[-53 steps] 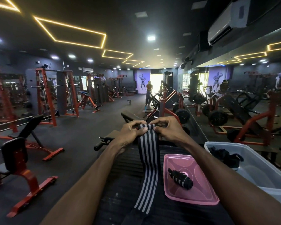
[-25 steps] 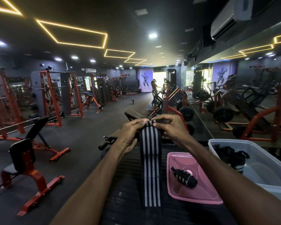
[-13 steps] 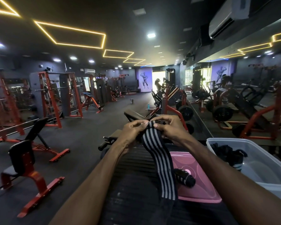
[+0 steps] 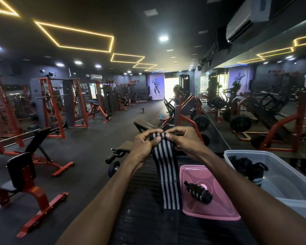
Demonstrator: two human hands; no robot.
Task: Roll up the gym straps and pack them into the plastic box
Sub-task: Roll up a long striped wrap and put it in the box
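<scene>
Leftmost, a black and orange bench [image 4: 23, 181] stands on the dark gym floor, with an orange rack [image 4: 51, 105] further back behind it. Nearer the middle, the person's left hand [image 4: 145, 145] reaches forward from the lower edge, its fingers curled over the top end of a black strap with grey stripes [image 4: 166, 174] and the thumb pressed onto the striped face. That strap end is held up in the air ahead of the person; from there the band hangs down and toward the viewer, its lower part lying on the dark ribbed pad [image 4: 141, 200] below the forearms. The right hand [image 4: 185, 140] meets the left at the same top end, pinching the strap's edge between thumb and curled fingers, so both hands grip the strap side by side, almost touching. Just right of the hanging band, a pink lid [image 4: 217, 211] lies flat on the pad, and a rolled black strap [image 4: 199, 191] with pale stripes rests on it, lying on its side. Further right sits the clear plastic box [image 4: 290, 177], uncovered, with a bundle of dark straps [image 4: 245, 167] in its far corner. Beyond the box, orange machines loaded with black weight plates [image 4: 240, 122] line the right side.
</scene>
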